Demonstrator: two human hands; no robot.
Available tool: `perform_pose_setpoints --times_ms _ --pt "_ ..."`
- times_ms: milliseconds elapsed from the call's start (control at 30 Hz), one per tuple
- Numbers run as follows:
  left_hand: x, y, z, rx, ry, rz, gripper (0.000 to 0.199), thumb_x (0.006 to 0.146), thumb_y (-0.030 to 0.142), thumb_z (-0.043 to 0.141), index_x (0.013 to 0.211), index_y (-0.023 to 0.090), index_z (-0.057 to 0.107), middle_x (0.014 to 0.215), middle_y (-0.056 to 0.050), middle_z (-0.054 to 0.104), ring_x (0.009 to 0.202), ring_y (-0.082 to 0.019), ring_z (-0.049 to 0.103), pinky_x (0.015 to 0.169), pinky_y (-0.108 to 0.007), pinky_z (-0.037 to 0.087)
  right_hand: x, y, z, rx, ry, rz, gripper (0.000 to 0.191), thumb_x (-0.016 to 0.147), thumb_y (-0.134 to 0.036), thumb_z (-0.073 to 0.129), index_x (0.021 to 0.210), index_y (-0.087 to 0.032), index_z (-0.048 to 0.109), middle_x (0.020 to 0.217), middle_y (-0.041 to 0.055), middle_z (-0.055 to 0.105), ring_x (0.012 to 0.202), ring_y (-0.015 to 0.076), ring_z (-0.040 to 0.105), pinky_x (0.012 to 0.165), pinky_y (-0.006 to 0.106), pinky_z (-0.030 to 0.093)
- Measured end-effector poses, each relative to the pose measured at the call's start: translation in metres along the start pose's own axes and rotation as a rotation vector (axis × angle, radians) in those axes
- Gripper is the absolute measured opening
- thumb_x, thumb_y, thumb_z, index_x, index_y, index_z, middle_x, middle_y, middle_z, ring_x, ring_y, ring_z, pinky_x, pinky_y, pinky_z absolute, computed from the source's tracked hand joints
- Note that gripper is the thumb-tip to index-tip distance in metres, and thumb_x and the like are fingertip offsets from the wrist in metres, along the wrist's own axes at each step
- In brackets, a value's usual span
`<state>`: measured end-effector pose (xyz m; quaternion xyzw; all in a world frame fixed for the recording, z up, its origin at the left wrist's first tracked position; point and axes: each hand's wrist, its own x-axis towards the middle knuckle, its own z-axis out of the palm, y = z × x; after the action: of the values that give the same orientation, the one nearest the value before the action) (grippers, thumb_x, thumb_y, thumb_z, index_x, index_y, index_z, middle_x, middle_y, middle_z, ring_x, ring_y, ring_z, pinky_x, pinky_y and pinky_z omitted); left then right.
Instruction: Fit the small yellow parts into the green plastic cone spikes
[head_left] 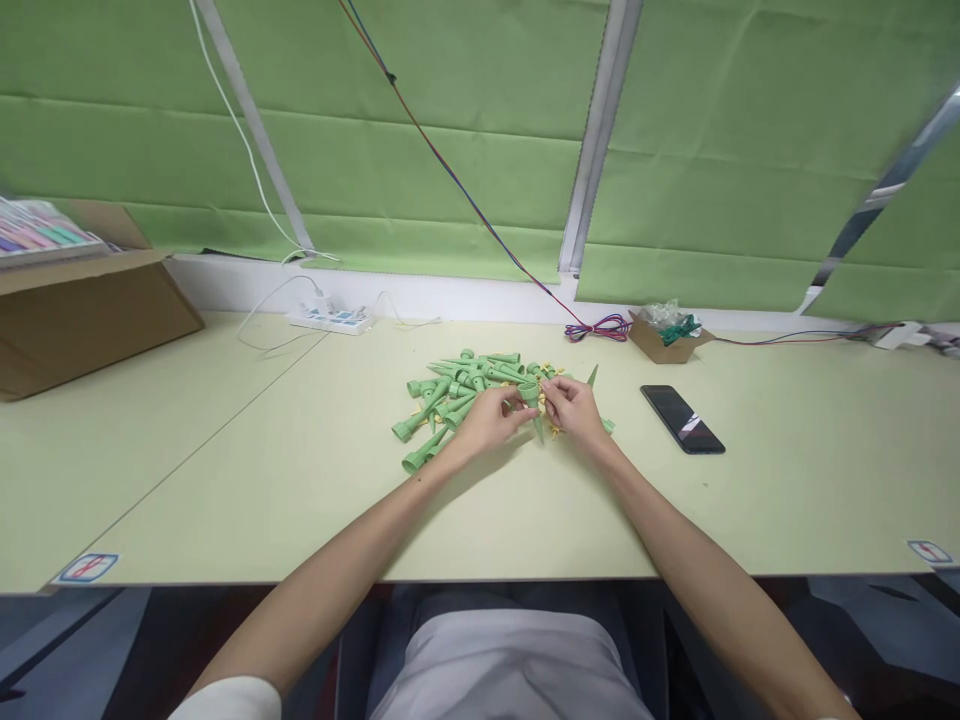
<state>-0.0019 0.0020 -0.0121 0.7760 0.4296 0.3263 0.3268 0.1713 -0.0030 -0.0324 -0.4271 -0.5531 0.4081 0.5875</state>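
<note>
A green plastic watering spike [529, 395], wide at the top with its point down, is gripped by my left hand [495, 418] between thumb and fingers. Close against its right side is my right hand [571, 404], thumb and fingertips pinched together near the spike's rim. Whatever those fingertips hold is too small to make out. Behind and left of my hands lies a loose pile of similar green spikes [465, 378], pointing various ways. Small yellow pieces [555, 431] show under and beside my right hand.
A black phone [682, 419] lies to the right. Behind it stands a small cardboard box [667, 345] with clear and green plastic bits, beside coiled wires [598, 328]. A white power strip [330, 318] sits at the back left, and a large cardboard box [90, 320] at far left.
</note>
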Motion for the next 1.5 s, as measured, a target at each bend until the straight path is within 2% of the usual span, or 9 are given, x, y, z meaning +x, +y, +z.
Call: perform_pose_setpoints --times_ms 200,433,600,733,867,1000,1100,1200,1500 --pt "-0.0006 0.0004 -0.0022 0.095 0.087 0.135 0.021 0.084 0.032 0.071 0.070 0.020 0.062 0.078 -0.005 0.063 0.072 -0.019 0.054 0.072 -0.031 0.043 0.0007 -0.0005 0.0005 0.005 -0.001 0.007 0.061 0.068 -0.078 0.075 0.062 -0.021 0.055 0.044 -0.0049 0.044 0.038 0.0089 0.034 0.039 0.026 0.024" --pt "-0.0014 -0.0026 -0.0030 0.157 0.101 0.188 0.006 0.087 0.025 0.066 0.088 0.020 0.070 0.090 -0.007 0.065 0.078 -0.021 0.056 0.077 -0.032 0.044 -0.0002 -0.0011 0.0013 -0.010 -0.011 0.001 0.061 0.069 -0.080 0.073 0.063 -0.021 0.056 0.045 -0.0049 0.044 0.039 0.0095 0.036 0.040 0.026 0.025" --pt "-0.0008 -0.0030 0.0002 0.081 0.108 0.061 0.021 0.084 0.028 0.070 0.103 0.018 0.066 0.097 -0.006 0.068 0.067 -0.016 0.057 0.070 -0.031 0.044 -0.0009 0.0000 0.0047 -0.007 0.018 -0.018 0.061 0.069 -0.079 0.073 0.064 -0.021 0.055 0.047 -0.0041 0.047 0.039 0.0098 0.037 0.040 0.027 0.026" --pt "0.0013 -0.0036 0.0018 -0.087 0.094 -0.083 0.019 0.085 0.032 0.070 0.091 0.018 0.058 0.093 -0.003 0.067 0.061 -0.013 0.058 0.060 -0.028 0.044 -0.0002 0.0012 0.0047 -0.005 0.052 -0.039 0.060 0.072 -0.078 0.071 0.065 -0.022 0.054 0.048 -0.0042 0.047 0.041 0.0096 0.037 0.040 0.027 0.026" --pt "0.0030 -0.0015 -0.0006 -0.414 -0.076 -0.297 0.041 0.095 0.054 0.059 0.079 0.016 0.059 0.086 -0.006 0.066 0.057 -0.013 0.060 0.049 -0.026 0.043 -0.0001 -0.0004 0.0032 -0.023 0.072 -0.053 0.059 0.075 -0.078 0.069 0.064 -0.022 0.051 0.050 -0.0040 0.047 0.042 0.0094 0.036 0.040 0.027 0.027" --pt "0.0019 0.0016 -0.0031 -0.656 -0.238 -0.452 0.062 0.092 0.071 0.053 0.082 0.012 0.069 0.083 -0.010 0.068 0.059 -0.014 0.064 0.048 -0.024 0.044 -0.0014 -0.0036 0.0040 -0.031 0.058 -0.077 0.057 0.075 -0.076 0.069 0.066 -0.022 0.055 0.050 -0.0038 0.048 0.043 0.0102 0.037 0.041 0.027 0.028" --pt "0.0017 0.0013 -0.0031 -0.732 -0.292 -0.472 0.064 0.089 0.073 0.056 0.088 0.012 0.071 0.086 -0.012 0.071 0.060 -0.014 0.065 0.047 -0.023 0.045 -0.0024 -0.0055 0.0046 -0.038 0.040 -0.082 0.056 0.076 -0.076 0.069 0.068 -0.022 0.056 0.049 -0.0038 0.047 0.043 0.0110 0.038 0.042 0.027 0.029" --pt "0.0029 -0.0001 -0.0030 -0.751 -0.286 -0.458 0.061 0.090 0.071 0.057 0.092 0.012 0.072 0.090 -0.013 0.073 0.060 -0.014 0.065 0.048 -0.024 0.047 -0.0031 -0.0068 0.0042 -0.036 0.020 -0.077 0.055 0.076 -0.075 0.069 0.068 -0.023 0.055 0.048 -0.0040 0.046 0.042 0.0111 0.037 0.041 0.028 0.028" --pt "0.0009 0.0034 -0.0040 -0.771 -0.216 -0.436 0.031 0.087 0.044 0.075 0.095 0.016 0.063 0.092 -0.009 0.070 0.063 -0.015 0.066 0.050 -0.026 0.050 -0.0026 -0.0047 0.0034 -0.034 0.003 -0.064 0.057 0.072 -0.076 0.072 0.065 -0.022 0.055 0.048 -0.0038 0.045 0.044 0.0113 0.038 0.041 0.027 0.028"
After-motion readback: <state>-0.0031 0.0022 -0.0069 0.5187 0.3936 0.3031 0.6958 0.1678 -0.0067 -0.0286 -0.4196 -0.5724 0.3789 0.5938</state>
